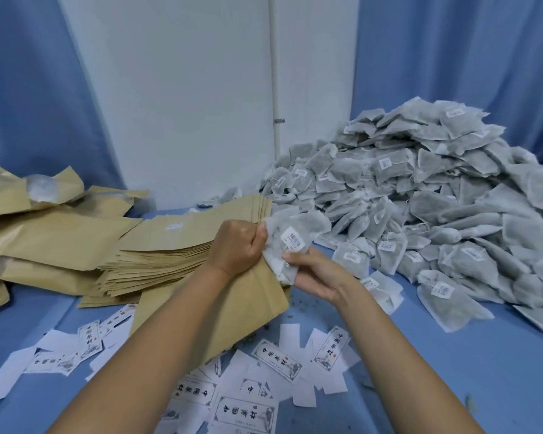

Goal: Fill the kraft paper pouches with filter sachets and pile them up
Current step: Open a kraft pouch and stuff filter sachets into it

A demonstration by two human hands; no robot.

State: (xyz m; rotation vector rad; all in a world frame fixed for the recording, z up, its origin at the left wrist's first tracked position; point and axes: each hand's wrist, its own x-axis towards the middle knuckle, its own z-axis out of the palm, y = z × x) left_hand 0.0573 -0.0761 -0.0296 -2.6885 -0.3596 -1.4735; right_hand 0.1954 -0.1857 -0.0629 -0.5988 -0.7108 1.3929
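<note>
My left hand (pixel 237 245) grips the mouth edge of a kraft paper pouch (pixel 232 311) that slopes down toward me over the table. My right hand (pixel 314 274) holds a few grey filter sachets (pixel 290 242) at the pouch mouth, thumb on top and fingers underneath. One sachet shows a white barcode label. A fanned stack of flat kraft pouches (pixel 170 245) lies just behind my left hand. To the right rises a big heap of filter sachets (pixel 427 195).
Bulging kraft pouches (pixel 38 227) lie piled at the left. Printed white paper labels (pixel 248 389) are scattered over the blue table (pixel 452 371) in front of me. A white wall and blue curtains close off the back.
</note>
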